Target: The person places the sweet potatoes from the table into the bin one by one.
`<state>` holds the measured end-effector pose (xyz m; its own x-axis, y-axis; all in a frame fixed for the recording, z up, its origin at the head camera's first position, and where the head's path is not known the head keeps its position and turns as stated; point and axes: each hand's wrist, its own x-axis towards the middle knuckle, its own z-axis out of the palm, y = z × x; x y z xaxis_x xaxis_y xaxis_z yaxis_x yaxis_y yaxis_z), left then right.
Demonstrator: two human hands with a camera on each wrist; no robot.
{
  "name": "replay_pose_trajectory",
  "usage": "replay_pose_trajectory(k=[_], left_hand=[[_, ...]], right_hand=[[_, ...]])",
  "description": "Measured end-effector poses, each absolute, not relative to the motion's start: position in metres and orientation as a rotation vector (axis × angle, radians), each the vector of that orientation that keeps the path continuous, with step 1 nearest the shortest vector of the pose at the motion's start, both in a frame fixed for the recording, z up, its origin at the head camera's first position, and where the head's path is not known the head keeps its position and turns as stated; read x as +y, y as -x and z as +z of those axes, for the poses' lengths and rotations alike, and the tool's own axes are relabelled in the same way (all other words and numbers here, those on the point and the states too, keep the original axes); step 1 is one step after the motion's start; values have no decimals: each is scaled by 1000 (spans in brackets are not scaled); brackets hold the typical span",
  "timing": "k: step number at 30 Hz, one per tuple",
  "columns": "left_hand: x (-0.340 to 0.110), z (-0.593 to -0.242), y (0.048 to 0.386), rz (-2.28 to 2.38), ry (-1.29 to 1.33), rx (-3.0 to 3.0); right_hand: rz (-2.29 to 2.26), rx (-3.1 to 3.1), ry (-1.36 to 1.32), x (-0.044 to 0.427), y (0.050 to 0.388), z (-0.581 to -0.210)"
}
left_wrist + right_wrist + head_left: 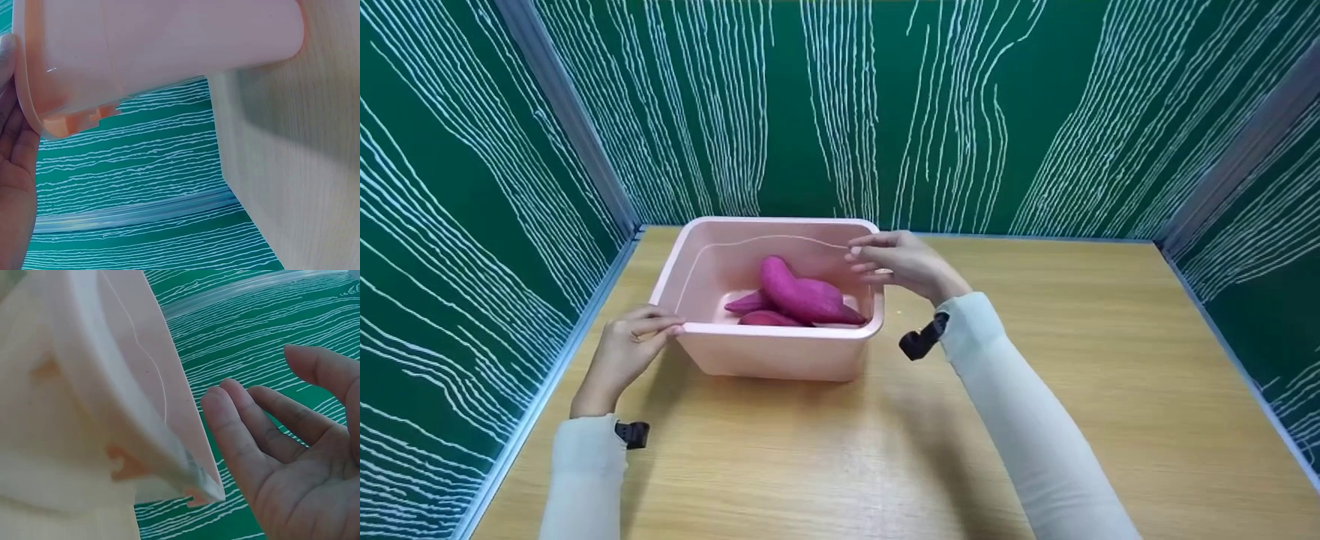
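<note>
A pink plastic bin (780, 352) stands on the table with magenta sweet potatoes (802, 296) lying inside it. The uppermost one rests across the others, and the front wall partly hides those below. At the front left corner, my left hand (634, 345) pinches the bin's rim; the left wrist view shows the fingers (22, 146) against that edge. My right hand (904, 262) hovers over the right side of the rim, holding nothing. In the right wrist view its fingers (230, 422) are extended and apart from the bin wall (163, 382).
The wooden table (1080, 360) extends to the right and front of the bin. Green panels (945, 112) with white wavy lines enclose the back and sides, joined by grey corner posts (570, 112). A black wrist device (922, 337) sits at the right cuff.
</note>
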<state>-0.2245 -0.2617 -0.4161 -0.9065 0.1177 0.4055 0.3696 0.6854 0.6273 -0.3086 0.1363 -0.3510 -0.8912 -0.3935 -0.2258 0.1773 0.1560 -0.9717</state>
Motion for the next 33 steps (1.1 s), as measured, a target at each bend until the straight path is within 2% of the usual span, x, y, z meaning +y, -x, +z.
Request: replay_pose_trajectory(k=[24, 33], left_hand=[[-261, -412, 226, -1100, 335, -2623], [-239, -404, 222, -914, 252, -2762]], right_hand=[[-1690, 2193, 164, 202, 274, -373], [-1708, 2292, 178, 226, 257, -381]])
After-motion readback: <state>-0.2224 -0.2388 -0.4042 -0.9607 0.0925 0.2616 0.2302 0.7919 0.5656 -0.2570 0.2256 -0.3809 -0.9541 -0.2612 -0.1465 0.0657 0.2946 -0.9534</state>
